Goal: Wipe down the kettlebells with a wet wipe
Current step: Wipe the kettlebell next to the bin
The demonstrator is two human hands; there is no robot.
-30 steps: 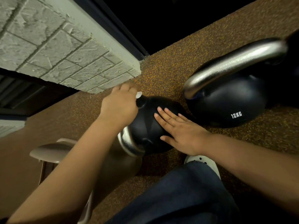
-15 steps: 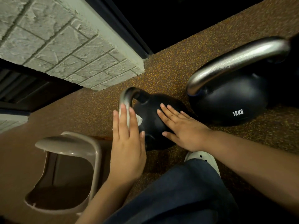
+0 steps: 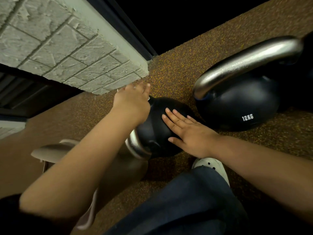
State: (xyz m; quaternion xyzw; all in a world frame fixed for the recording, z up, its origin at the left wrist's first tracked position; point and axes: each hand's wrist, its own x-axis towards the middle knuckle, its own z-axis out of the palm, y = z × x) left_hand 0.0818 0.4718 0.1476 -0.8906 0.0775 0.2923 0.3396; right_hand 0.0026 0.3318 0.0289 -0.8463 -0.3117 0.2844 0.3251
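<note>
A small black kettlebell [image 3: 157,126] with a chrome handle lies on the speckled floor in the middle. My right hand [image 3: 188,131] rests flat on its body, fingers spread. My left hand [image 3: 133,102] sits over the far end of the handle, closed on a white wet wipe [image 3: 148,98] of which only small edges show. A larger black kettlebell [image 3: 237,106] marked 12KG, with a thick chrome handle, stands upright to the right, close beside the small one.
A grey stone-textured wall corner [image 3: 94,61] juts in just beyond my left hand. A beige bin [image 3: 50,151] stands at lower left, partly behind my left arm. My dark trouser leg [image 3: 186,206] and white shoe [image 3: 210,167] lie near the small kettlebell.
My left hand has slid with the wipe from the near end of the handle up to its far end. My right hand has stayed flat on the kettlebell.
</note>
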